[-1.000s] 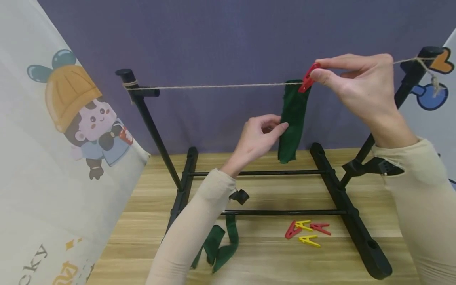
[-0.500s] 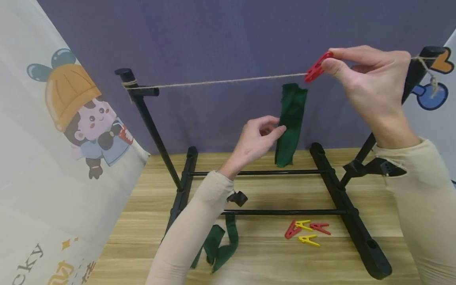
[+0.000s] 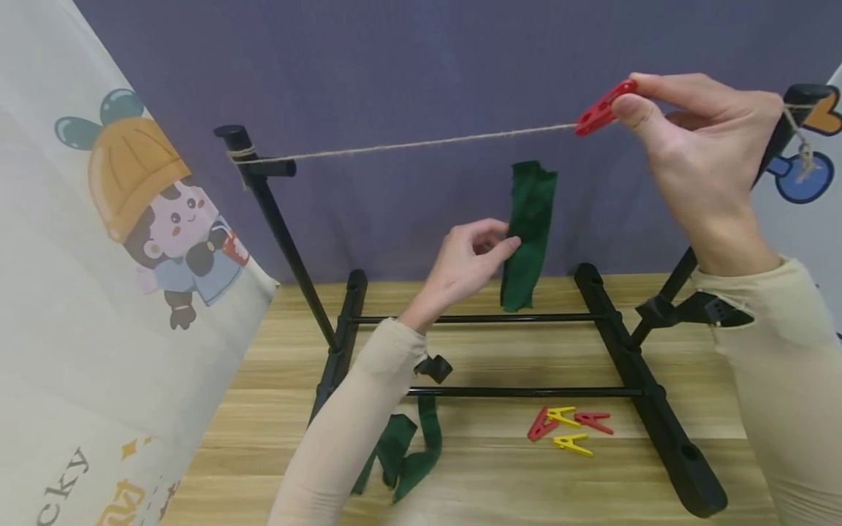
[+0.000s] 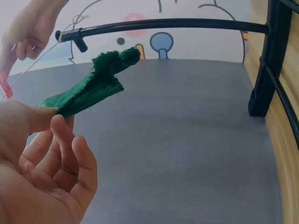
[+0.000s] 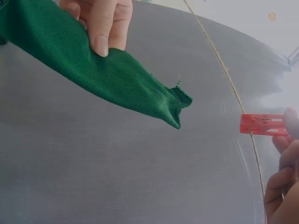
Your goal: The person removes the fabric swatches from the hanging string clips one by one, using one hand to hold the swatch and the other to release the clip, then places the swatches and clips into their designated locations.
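Note:
My left hand (image 3: 460,263) pinches a dark green cloth strip (image 3: 531,219) by its side edge, between thumb and fingers. The strip hangs below the string (image 3: 408,146), and its frayed top end is apart from it. My right hand (image 3: 710,146) pinches the handle end of a red clothespin (image 3: 601,109) whose nose is at the string. In the right wrist view the string passes through the nose of the clothespin (image 5: 261,123), and the cloth (image 5: 126,84) lies well to its left. The left wrist view shows the cloth (image 4: 88,91) folded lengthwise over the fingertips.
A black rack with a left post (image 3: 283,241) and a right post (image 3: 677,277) carries the string. On the wooden table (image 3: 487,475) lie red and yellow clothespins (image 3: 567,431). More green cloth (image 3: 414,460) lies near the left forearm. A purple-grey backdrop (image 3: 395,73) stands behind.
The cloth has come away from the string and clothespin and moved down and slightly left with my left hand. My right hand has moved up and right with the clothespin, drawing the string upward.

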A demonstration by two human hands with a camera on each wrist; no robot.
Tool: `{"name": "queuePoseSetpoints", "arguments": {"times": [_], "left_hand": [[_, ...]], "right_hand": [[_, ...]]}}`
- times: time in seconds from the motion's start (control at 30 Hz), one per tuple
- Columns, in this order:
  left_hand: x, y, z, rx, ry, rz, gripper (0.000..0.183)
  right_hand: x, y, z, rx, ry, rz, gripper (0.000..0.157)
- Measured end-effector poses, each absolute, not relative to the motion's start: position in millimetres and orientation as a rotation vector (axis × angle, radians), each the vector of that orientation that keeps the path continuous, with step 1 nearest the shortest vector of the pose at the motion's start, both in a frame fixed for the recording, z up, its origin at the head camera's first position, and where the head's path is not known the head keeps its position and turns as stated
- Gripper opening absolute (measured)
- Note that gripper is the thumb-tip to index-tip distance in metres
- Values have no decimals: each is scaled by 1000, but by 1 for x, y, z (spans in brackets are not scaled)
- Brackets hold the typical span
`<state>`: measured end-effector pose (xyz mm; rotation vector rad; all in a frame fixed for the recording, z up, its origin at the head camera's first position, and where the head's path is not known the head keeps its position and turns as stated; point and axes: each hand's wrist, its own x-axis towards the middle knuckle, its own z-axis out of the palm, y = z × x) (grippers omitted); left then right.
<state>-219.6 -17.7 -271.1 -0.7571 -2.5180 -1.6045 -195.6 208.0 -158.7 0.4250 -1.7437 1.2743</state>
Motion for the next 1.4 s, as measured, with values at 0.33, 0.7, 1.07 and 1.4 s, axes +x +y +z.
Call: {"name": "queuePoseSetpoints", "arguments": {"times": [0.33, 0.7, 1.07, 1.4], "left_hand": [[-219, -21, -274, -747, -2519, -1611, 37], [-220, -27, -281, -729, -2518, -1614, 37], [-218, -29, -290, -718, -2535, -1604, 35], [-217, -32, -296, -737, -2517, -1649, 36]], "right_hand": [[-206, 218, -162, 438, -1698, 1133, 24], [-204, 219, -171, 452, -1715, 1157, 24], [-201, 223, -188, 477, -1757, 1209, 25], [-194, 224, -201, 465, -1836, 1287, 26]]}}
